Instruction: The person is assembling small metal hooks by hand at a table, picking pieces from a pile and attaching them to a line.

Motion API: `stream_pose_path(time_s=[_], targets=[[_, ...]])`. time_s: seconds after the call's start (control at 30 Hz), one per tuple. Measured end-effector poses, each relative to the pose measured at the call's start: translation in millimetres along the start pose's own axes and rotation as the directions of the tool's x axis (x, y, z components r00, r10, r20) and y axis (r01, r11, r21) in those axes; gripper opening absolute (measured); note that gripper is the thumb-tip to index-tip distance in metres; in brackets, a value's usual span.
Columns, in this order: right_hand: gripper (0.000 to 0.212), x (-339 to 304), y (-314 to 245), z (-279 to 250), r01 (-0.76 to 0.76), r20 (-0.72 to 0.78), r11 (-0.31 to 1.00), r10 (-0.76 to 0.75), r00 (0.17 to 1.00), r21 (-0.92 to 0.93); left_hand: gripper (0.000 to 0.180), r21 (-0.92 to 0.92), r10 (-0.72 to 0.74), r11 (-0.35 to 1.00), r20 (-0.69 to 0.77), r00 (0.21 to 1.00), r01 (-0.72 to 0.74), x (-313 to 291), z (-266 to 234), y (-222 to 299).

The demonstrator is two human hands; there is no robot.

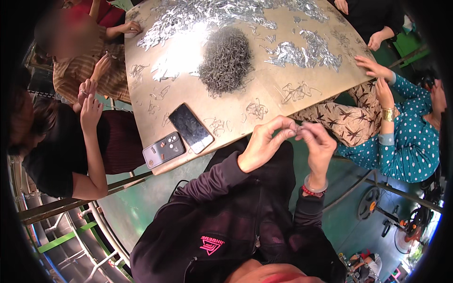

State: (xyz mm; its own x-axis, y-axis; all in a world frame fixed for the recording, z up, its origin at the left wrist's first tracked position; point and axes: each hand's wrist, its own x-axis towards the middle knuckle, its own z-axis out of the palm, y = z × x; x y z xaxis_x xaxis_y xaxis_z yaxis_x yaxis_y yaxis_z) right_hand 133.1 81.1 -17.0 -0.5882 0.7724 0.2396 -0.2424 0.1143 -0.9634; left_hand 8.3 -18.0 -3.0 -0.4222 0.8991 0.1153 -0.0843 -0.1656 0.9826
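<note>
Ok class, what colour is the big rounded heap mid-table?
The heap is dark grey; it shows best in the head view.

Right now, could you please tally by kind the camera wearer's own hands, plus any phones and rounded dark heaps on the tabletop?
Wearer's bare hands: 2
Dark rectangular phones: 2
Rounded dark heap of thin pieces: 1
Total: 5

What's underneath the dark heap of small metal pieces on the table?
Around the dark heap, tan tabletop shows, and silvery strips lie near its far side. The heap covers the surface directly beneath, so whether anything else lies there cannot be seen.
</note>
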Motion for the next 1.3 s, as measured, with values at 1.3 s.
stream_pose_path(time_s=[1.3], targets=[[0.022,8,-41,9,-0.085,-0.015,0.989,0.083,0.996,-0.122,0.011,0.131,0.123,0.985,-0.056,0.991,-0.114,-7,0,1]])
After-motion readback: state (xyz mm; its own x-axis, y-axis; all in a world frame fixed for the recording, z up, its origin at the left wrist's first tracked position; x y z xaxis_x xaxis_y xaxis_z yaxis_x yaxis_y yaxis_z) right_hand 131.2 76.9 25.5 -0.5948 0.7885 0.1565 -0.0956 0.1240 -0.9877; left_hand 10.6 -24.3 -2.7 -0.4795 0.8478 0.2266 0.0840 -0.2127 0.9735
